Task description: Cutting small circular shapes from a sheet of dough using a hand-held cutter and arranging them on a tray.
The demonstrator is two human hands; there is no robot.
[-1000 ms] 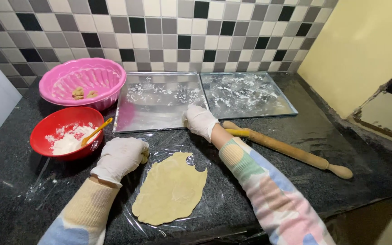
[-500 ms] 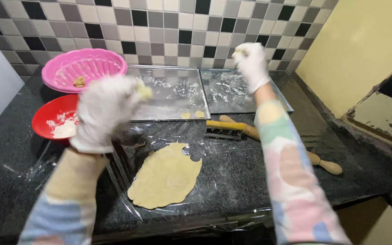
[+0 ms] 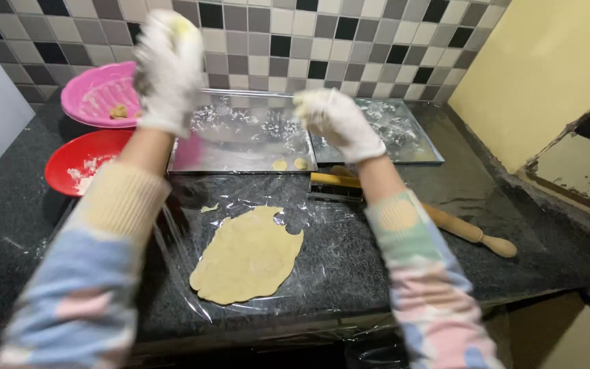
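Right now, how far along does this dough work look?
Early on. Done: a rolled dough sheet lies on plastic film, one bite-shaped notch cut, and two small rounds sit on the near tray. In hand: both gloved hands, left hand and right hand, are raised. Left: most of the sheet is uncut; the far tray holds no rounds.

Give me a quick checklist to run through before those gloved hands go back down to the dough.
1. Dough lies flat on the plastic film: ok, with a notch cut from its top edge.
2. Left hand free: cannot tell, blurred, a yellowish bit at the fingers.
3. Right hand empty: cannot tell, blurred.
4. Near tray has room: ok, only two small dough pieces on it.
5. Rolling pin clear of the dough: ok, off to the right.
6. Red bowl within reach: ok, probably.
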